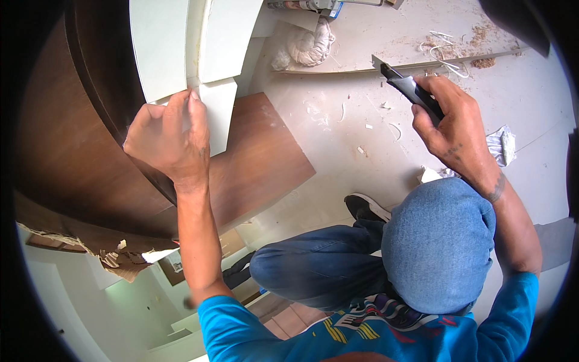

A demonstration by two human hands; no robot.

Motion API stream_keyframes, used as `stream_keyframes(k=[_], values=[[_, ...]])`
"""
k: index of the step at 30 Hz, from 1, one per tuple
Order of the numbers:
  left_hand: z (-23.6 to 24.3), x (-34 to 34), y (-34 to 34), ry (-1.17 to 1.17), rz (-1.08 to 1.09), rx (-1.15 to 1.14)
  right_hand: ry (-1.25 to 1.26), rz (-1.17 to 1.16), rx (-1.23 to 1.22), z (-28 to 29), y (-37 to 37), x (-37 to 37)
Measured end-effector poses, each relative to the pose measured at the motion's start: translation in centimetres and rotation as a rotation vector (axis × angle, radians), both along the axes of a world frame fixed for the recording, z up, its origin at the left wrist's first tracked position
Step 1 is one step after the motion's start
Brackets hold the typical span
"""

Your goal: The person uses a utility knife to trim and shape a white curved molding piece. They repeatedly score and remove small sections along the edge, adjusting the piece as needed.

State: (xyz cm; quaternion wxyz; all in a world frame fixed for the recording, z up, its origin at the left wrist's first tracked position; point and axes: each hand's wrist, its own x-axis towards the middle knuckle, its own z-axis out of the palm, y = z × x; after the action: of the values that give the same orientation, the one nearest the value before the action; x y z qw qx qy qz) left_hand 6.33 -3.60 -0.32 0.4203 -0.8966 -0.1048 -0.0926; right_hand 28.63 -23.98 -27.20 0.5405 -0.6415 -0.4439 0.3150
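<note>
My right hand (455,120) is wrapped round a utility knife (410,89) with a grey and black handle. Its blade is out and points up and to the left, away from the white panels. My left hand (172,136) is raised at the edge of the white panels (166,45), with thumb and fingers pinched together by the seam. Whatever lies between those fingertips is too small to make out. A short white panel piece (218,111) sits just right of the left fingers, in front of a brown wood board (259,160).
Dark brown wood (96,133) curves along the left. On the pale floor lie a bundled cloth (310,45), white strips (446,57), wood shavings (482,36) and small scraps. A crumpled white cloth (502,146) is beside my right forearm. Torn cardboard (114,260) hangs at lower left.
</note>
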Motion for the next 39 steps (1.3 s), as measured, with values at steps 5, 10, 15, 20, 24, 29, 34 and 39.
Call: stream_keyframes(k=[5, 10, 15, 20, 24, 29, 34, 39], values=[[0.1, -1.0, -0.2, 0.075, 0.016, 0.082, 0.044, 0.001, -0.087, -0.6, -0.9, 0.5], [1.3, -3.2, -0.1, 0.124, 0.077, -0.001, 0.086, -0.071, -0.106, -1.5, -1.8, 1.4], [1.3, -7.1, -1.1, -0.020, 0.095, -0.165, 0.138, -0.095, -0.183, -2.1, -2.2, 2.1], [-1.9, -4.4, -2.7, -0.509, 0.273, -0.251, 0.225, -0.076, -0.215, -2.3, -1.8, 1.6], [-5.0, -1.4, -2.8, -0.687, 0.345, -0.402, 0.187, -0.058, -0.219, -2.6, -1.7, 0.7], [-5.6, -1.1, -1.0, -0.551, 0.439, -0.033, 0.158, -0.046, -0.264, -3.2, -1.9, 0.5], [-6.6, -0.9, 0.8, -0.740, 0.283, -0.185, 0.277, -0.070, -0.285, -3.9, -1.8, 0.5], [-6.3, -0.9, 0.7, -0.685, 0.294, -0.184, 0.309, -0.104, -0.300, -4.0, -1.8, 0.8]])
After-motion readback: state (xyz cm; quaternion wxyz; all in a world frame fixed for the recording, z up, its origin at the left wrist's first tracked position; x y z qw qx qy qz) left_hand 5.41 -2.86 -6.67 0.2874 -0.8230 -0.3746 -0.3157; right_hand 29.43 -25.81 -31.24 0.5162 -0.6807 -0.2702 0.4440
